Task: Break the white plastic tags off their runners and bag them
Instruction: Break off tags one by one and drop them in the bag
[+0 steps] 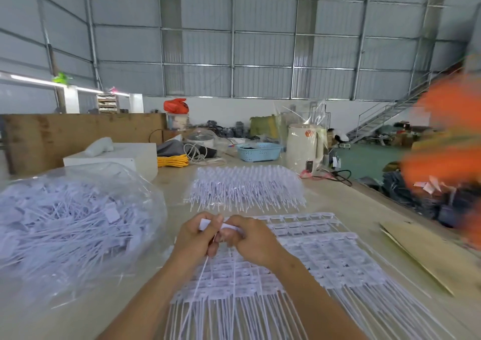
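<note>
Grip: I see my left hand (197, 235) and right hand (250, 238) both pinched on 1 tag (229, 226).
Axis: its tail runs toward me.
Bag (78, 209): table's left edge, nearer my left hand.

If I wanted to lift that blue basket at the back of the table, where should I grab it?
Take the blue perforated basket by its flared rim on the two short ends, coming down from above. The rim juts out past the walls, giving fingers a ledge, and the open top is reachable. The cream electric kettle stands close on its right, so a sideways approach there looks cramped.
</note>
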The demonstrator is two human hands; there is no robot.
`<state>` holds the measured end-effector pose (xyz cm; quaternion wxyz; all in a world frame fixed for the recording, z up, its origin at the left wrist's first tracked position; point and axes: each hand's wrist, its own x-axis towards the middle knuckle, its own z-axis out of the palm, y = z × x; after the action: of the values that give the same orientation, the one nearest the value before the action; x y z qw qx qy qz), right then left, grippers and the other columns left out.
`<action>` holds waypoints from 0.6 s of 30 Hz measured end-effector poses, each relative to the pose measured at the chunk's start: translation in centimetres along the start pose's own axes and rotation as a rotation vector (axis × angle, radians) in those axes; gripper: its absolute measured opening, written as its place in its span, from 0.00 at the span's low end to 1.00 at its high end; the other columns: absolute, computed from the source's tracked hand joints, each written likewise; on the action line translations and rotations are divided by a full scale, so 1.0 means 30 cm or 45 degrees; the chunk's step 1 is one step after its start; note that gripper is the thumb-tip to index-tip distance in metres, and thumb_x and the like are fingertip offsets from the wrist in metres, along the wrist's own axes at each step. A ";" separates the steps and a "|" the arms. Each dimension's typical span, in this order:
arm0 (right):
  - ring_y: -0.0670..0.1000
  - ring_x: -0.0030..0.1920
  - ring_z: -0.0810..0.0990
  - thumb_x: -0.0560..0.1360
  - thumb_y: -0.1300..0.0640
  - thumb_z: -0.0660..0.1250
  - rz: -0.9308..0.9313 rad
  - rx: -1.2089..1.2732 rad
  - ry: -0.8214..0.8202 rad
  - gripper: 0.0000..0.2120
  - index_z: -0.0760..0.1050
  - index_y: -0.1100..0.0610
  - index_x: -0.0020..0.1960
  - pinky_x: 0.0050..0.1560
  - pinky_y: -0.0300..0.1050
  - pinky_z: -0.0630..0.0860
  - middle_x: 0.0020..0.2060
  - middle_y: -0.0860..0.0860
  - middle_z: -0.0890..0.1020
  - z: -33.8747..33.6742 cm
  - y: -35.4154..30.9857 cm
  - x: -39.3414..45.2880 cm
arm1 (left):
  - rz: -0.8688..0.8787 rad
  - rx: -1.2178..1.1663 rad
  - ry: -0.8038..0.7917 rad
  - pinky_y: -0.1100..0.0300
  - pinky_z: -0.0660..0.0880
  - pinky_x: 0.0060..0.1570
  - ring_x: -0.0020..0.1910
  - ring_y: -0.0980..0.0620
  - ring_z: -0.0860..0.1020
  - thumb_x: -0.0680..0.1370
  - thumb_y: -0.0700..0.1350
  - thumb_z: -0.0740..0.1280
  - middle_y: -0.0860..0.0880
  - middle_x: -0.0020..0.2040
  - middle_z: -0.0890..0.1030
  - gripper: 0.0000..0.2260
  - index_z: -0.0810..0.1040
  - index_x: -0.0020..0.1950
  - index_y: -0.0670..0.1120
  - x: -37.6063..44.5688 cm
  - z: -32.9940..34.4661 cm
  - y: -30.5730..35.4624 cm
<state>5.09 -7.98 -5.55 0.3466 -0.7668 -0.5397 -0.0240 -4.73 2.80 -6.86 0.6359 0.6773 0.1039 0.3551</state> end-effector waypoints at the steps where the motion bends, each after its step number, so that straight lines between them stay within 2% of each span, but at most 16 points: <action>1: 0.59 0.45 0.78 0.79 0.52 0.60 -0.007 0.017 -0.023 0.12 0.77 0.59 0.52 0.47 0.50 0.75 0.43 0.59 0.81 -0.001 0.001 -0.001 | -0.028 -0.039 -0.025 0.66 0.61 0.22 0.21 0.54 0.63 0.76 0.45 0.68 0.48 0.26 0.71 0.12 0.72 0.36 0.41 -0.003 0.001 0.003; 4: 0.58 0.44 0.79 0.79 0.52 0.61 -0.047 -0.035 0.008 0.12 0.79 0.57 0.53 0.46 0.50 0.76 0.44 0.57 0.83 -0.004 -0.002 -0.005 | -0.128 -0.019 -0.038 0.68 0.58 0.21 0.20 0.55 0.60 0.77 0.46 0.68 0.49 0.24 0.69 0.14 0.70 0.35 0.42 0.001 0.003 0.019; 7: 0.56 0.48 0.79 0.79 0.51 0.59 -0.150 -0.351 0.013 0.10 0.78 0.52 0.54 0.53 0.49 0.71 0.47 0.53 0.83 0.002 -0.009 -0.008 | -0.161 0.412 0.041 0.66 0.59 0.21 0.19 0.55 0.63 0.77 0.46 0.68 0.50 0.22 0.69 0.16 0.69 0.32 0.43 0.019 0.006 0.034; 9: 0.53 0.45 0.77 0.80 0.50 0.58 -0.170 -0.489 0.043 0.09 0.76 0.51 0.48 0.57 0.49 0.67 0.43 0.49 0.80 -0.020 -0.015 -0.018 | -0.187 0.714 0.088 0.63 0.60 0.24 0.21 0.54 0.65 0.77 0.47 0.68 0.50 0.23 0.70 0.16 0.70 0.31 0.44 0.023 -0.016 0.043; 10: 0.51 0.42 0.76 0.80 0.49 0.57 -0.147 -0.474 0.084 0.11 0.73 0.51 0.44 0.57 0.47 0.68 0.39 0.48 0.78 -0.045 -0.012 -0.018 | -0.239 0.748 0.112 0.64 0.60 0.23 0.20 0.54 0.65 0.77 0.46 0.68 0.50 0.23 0.70 0.16 0.71 0.31 0.44 0.024 -0.038 0.053; 11: 0.50 0.40 0.75 0.80 0.49 0.57 -0.101 -0.386 0.145 0.13 0.72 0.54 0.41 0.55 0.45 0.69 0.37 0.49 0.76 -0.077 -0.004 -0.016 | -0.316 0.623 0.131 0.66 0.59 0.21 0.19 0.55 0.64 0.78 0.46 0.67 0.51 0.22 0.69 0.15 0.71 0.32 0.44 0.029 -0.068 0.062; 12: 0.51 0.38 0.74 0.80 0.50 0.58 -0.052 -0.220 0.221 0.15 0.72 0.57 0.40 0.51 0.43 0.70 0.35 0.51 0.76 -0.111 0.003 -0.015 | -0.403 0.359 0.154 0.68 0.58 0.19 0.17 0.56 0.62 0.78 0.45 0.66 0.51 0.21 0.68 0.14 0.71 0.34 0.43 0.035 -0.098 0.074; 14: 0.56 0.36 0.73 0.79 0.54 0.61 -0.024 0.115 0.382 0.15 0.73 0.62 0.38 0.42 0.47 0.69 0.33 0.58 0.74 -0.164 -0.001 -0.018 | -0.444 -0.128 0.216 0.71 0.57 0.17 0.16 0.58 0.60 0.80 0.42 0.63 0.52 0.21 0.67 0.11 0.71 0.38 0.43 0.045 -0.133 0.088; 16: 0.59 0.38 0.74 0.78 0.55 0.63 -0.040 0.253 0.439 0.14 0.73 0.62 0.37 0.41 0.51 0.71 0.33 0.58 0.75 -0.180 -0.037 -0.022 | -0.367 -0.215 0.240 0.70 0.59 0.18 0.17 0.57 0.63 0.80 0.39 0.61 0.50 0.24 0.70 0.07 0.72 0.41 0.42 0.045 -0.112 0.081; 18: 0.56 0.37 0.75 0.77 0.55 0.64 -0.072 0.273 0.467 0.11 0.73 0.58 0.39 0.41 0.51 0.72 0.33 0.53 0.76 -0.182 -0.075 -0.021 | -0.316 -0.190 0.177 0.68 0.61 0.19 0.19 0.56 0.66 0.80 0.38 0.61 0.47 0.28 0.73 0.06 0.75 0.44 0.42 0.034 -0.057 0.060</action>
<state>4.78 -11.14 -0.52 0.5178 -0.6928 -0.4885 -0.1155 -5.61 4.45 -4.93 0.7147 0.5839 0.2038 0.3267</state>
